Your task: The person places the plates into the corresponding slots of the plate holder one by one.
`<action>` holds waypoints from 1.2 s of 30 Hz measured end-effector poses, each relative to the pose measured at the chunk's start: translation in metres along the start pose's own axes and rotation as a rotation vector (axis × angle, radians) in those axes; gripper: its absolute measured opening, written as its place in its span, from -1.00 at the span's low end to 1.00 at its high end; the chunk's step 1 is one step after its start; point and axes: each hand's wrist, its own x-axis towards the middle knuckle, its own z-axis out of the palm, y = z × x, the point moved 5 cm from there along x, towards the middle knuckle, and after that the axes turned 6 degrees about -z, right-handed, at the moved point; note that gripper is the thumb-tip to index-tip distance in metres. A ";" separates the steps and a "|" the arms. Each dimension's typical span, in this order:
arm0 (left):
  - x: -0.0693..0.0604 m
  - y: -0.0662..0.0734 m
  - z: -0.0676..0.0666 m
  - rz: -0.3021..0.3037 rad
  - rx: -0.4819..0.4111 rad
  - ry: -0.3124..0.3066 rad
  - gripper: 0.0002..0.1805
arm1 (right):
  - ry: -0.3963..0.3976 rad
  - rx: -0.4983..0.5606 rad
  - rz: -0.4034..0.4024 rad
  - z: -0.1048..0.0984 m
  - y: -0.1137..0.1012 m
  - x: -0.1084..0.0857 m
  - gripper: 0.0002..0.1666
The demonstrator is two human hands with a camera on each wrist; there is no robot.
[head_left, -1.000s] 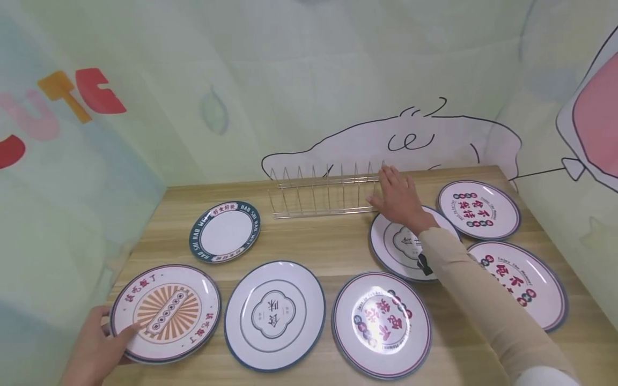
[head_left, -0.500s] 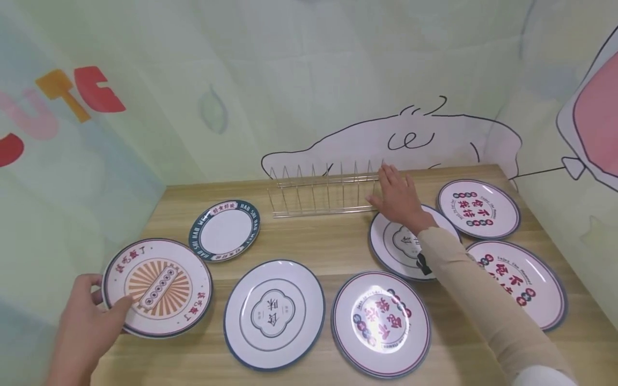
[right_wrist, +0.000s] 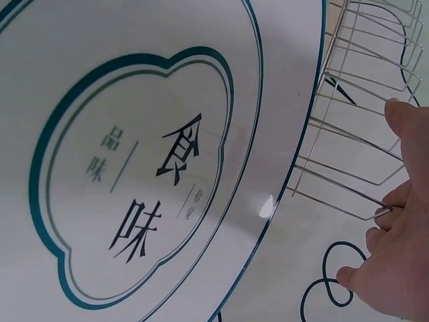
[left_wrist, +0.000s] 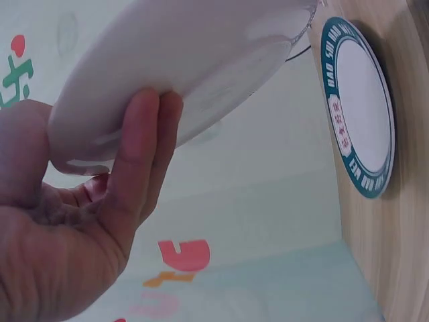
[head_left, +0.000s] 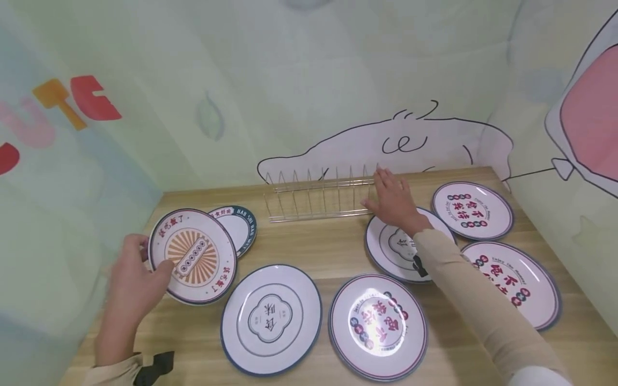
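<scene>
My left hand (head_left: pixel 137 284) pinches the edge of a white plate (head_left: pixel 193 257) with an orange sunburst print, thumb on top and fingers beneath. The left wrist view shows this plate's pale underside (left_wrist: pixel 188 47), raised off the table. It overlaps a green-rimmed plate (head_left: pixel 248 230) lying behind it. At the back stands a wire dish rack (head_left: pixel 318 216) with no plates in its slots. My right hand (head_left: pixel 396 201) holds the rack's right end; in the right wrist view its fingers (right_wrist: pixel 395 198) bend around the end wire. Below that forearm lies a white plate with a flower-shaped emblem (head_left: pixel 388 262).
At the front of the wooden table lie a blue-rimmed plate (head_left: pixel 270 354) and a red-print plate (head_left: pixel 376 364). Two more red-print plates (head_left: pixel 473 212) lie at the right, one partly behind the sleeve. Printed cloth walls (head_left: pixel 289 107) border the table.
My left hand has lifted the sunburst plate off the front left and carried it backward and to the right, tilting it. My right hand stays at the rack. The head view has shifted slightly.
</scene>
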 end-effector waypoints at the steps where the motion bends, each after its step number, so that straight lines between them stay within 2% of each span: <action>1: 0.001 0.003 0.002 0.015 -0.001 0.001 -0.37 | -0.001 -0.002 0.000 0.000 0.000 0.000 0.00; 6: 0.006 0.022 0.013 0.074 0.010 0.012 -0.44 | 0.001 -0.007 0.004 0.000 0.000 0.000 0.00; 12: 0.014 0.042 0.025 0.108 0.041 0.004 -0.49 | -0.004 -0.016 0.004 0.000 0.001 0.001 -0.01; 22: 0.030 0.058 0.042 0.127 0.068 -0.019 -0.51 | -0.006 -0.016 0.008 -0.001 0.000 0.000 0.00; 36: 0.043 0.080 0.059 0.194 0.085 -0.023 -0.50 | -0.002 0.008 0.004 -0.001 0.000 -0.001 -0.01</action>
